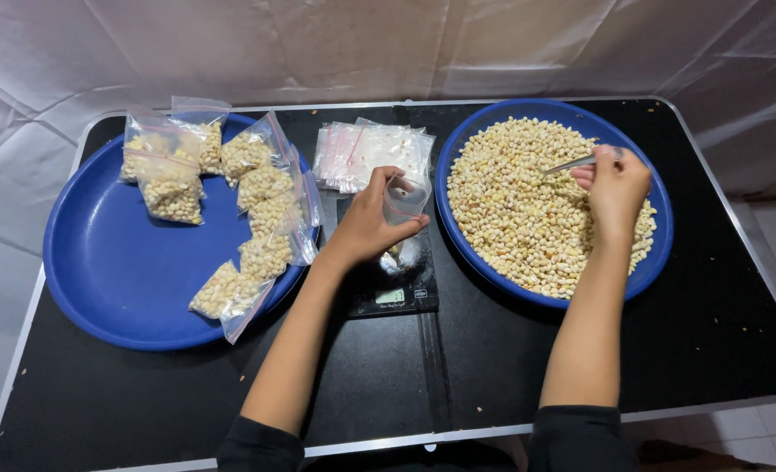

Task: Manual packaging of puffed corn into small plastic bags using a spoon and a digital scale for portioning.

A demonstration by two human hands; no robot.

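Currently the small clear plastic bag (403,199) stands upright and open-mouthed over the black digital scale (392,284), mid-counter; transparent, seemingly only a few pale kernels low inside. Left hand (366,225) has its grip closed around the bag's side, thumb at the rim. Right hand (613,182) has its grip closed on a metal spoon (570,163), the spoon's end lying among the pale yellow kernels in the right blue tray (659,262). Stack of empty zip bags (366,153) lies just behind the scale. Left blue tray (117,280) carries several filled, sealed kernel bags (261,218). Black counter (458,367) beneath; white cloth behind.
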